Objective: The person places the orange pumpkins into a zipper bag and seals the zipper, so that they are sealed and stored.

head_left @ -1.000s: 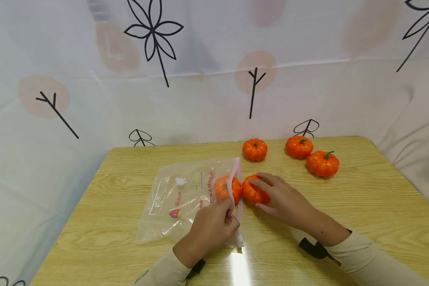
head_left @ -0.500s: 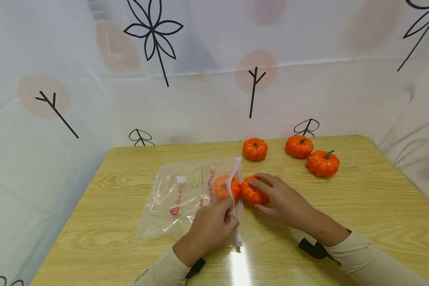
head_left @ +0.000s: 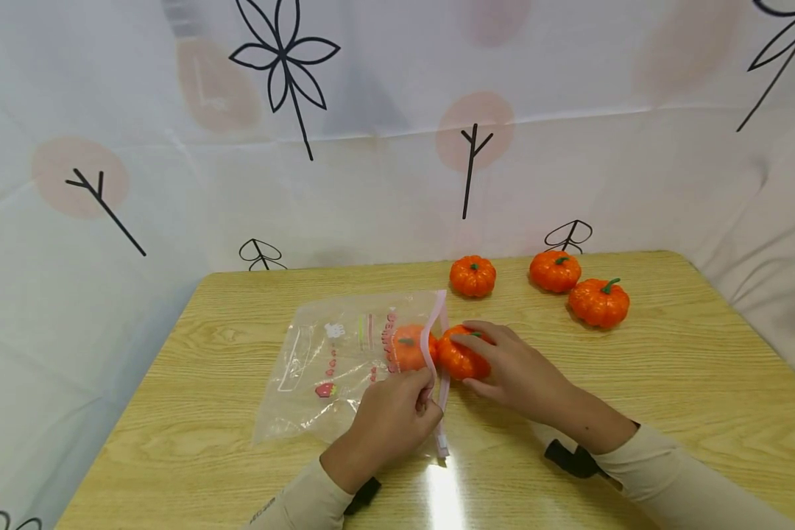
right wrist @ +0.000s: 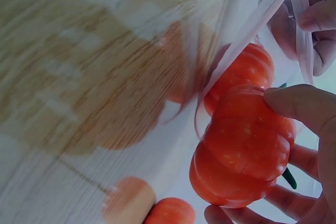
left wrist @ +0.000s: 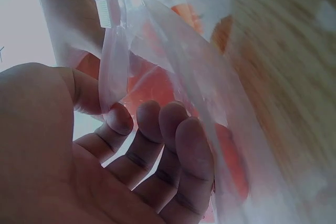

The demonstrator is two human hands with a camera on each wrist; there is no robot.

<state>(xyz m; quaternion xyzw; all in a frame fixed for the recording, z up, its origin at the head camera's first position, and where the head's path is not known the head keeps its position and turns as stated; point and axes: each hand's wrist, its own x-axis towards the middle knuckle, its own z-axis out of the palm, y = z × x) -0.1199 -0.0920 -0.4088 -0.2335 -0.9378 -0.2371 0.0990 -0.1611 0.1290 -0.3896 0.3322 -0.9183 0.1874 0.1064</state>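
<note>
behind everything, a creased white cloth backdrop (head_left: 384, 228), printed with black line-drawn flowers, twigs and pale pink blotches. before it, a light wood-grain table (head_left: 192, 397), with a glare of reflected light toward the bottom of the head view. flat on the table, mouth to the right, a clear zip-slider bag (head_left: 291, 416) edged in pink. at the bottom, a beige right sleeve (head_left: 676, 471) and a beige left sleeve (head_left: 305, 500).

next in size, the right hand (head_left: 520, 375), with fingers and thumb curled round a pumpkin, and the left hand (head_left: 394, 416), with thumb and forefinger pinched narrowly on the pink zip strip (left wrist: 113, 66).

orange, ribbed and glossy: the held pumpkin (head_left: 462, 355) at the bag's mouth, close against the bagged pumpkin (head_left: 408, 347) just inside the opening; farther back, a lone pumpkin (head_left: 473, 277); at the back right, a pair, the rear pumpkin (head_left: 555, 272) just beside the front pumpkin (head_left: 599, 303), its green stem (head_left: 611, 285) upright.

smaller again, a printed strawberry (head_left: 326, 390) on the bag and a pale slider (head_left: 442, 447) at the near end of the zip.

smallest, the writing: red lettering (head_left: 391, 342) down the bag near its mouth, perhaps beginning "berry", the rest too distorted to read; dark lettering (head_left: 263, 509) on the left sleeve, too small to read.
</note>
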